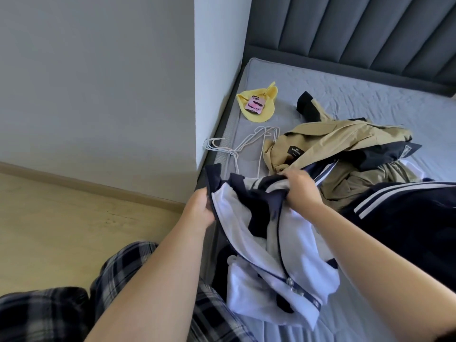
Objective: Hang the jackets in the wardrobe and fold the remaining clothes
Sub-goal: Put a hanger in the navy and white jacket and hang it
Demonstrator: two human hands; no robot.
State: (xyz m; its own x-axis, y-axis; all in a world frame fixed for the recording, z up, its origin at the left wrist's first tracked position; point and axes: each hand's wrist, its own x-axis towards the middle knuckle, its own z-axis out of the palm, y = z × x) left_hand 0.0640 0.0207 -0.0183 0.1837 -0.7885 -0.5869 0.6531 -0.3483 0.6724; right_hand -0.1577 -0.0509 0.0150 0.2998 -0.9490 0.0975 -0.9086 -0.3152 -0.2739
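Head view: your left hand [200,209] and right hand [300,191] both grip the navy-and-white zip-up fabric jacket [259,234], held over the near-left edge of the grey bed [370,102]. Risk: the bunched hem may slide floorward; the stacked white wire hangers [243,144] farther off may tangle.

Bare forearms with no sleeves in view; dark navy-and-white plaid trousers [44,314] cover the legs

Left hand [197,208]: fingers tucked behind the edge of the white and navy jacket [251,218], out of sight. Right hand [299,187]: fingertips buried in its folds. Hangers [246,144] run partly under the tan jacket [333,137]; count unclear. Its label [294,152] too small to read. Navy striped garment [407,213] cut off at right edge.
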